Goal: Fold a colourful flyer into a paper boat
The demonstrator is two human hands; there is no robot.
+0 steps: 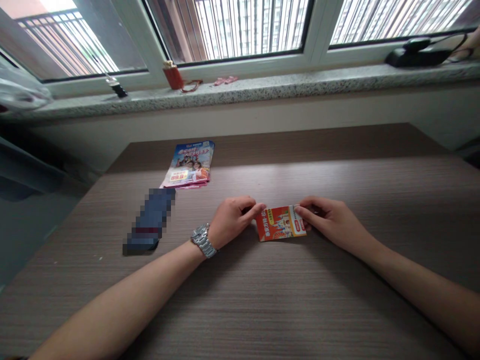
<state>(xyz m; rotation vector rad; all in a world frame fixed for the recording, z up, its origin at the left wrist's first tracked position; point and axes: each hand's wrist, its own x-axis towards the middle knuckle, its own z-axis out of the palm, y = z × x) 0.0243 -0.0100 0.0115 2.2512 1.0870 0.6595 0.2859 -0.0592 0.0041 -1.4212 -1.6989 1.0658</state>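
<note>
Right there the left hand (pixel 232 221) and right hand (pixel 330 217) pinch opposite short ends of a red-orange leaflet (pixel 280 223), its long axis running crosswise between them on the worktop (pixel 262 300), with a glossy brochure (pixel 189 164) lying further out, beyond the left hand.

Wood-grain desk (pixel 262 305) beneath a white-framed window (pixel 314 35)
Speckled granite sill (pixel 258 87) above a cream wall (pixel 262 112); daylight comes through vertical window bars (pixel 240 30), high-rise blocks (pixel 273 25) beyond.

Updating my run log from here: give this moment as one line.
left hand: holds left end of orange-red printed rectangular card | right hand: holds right end | beside: blue glossy leaflet on brown wood-grain table
</note>
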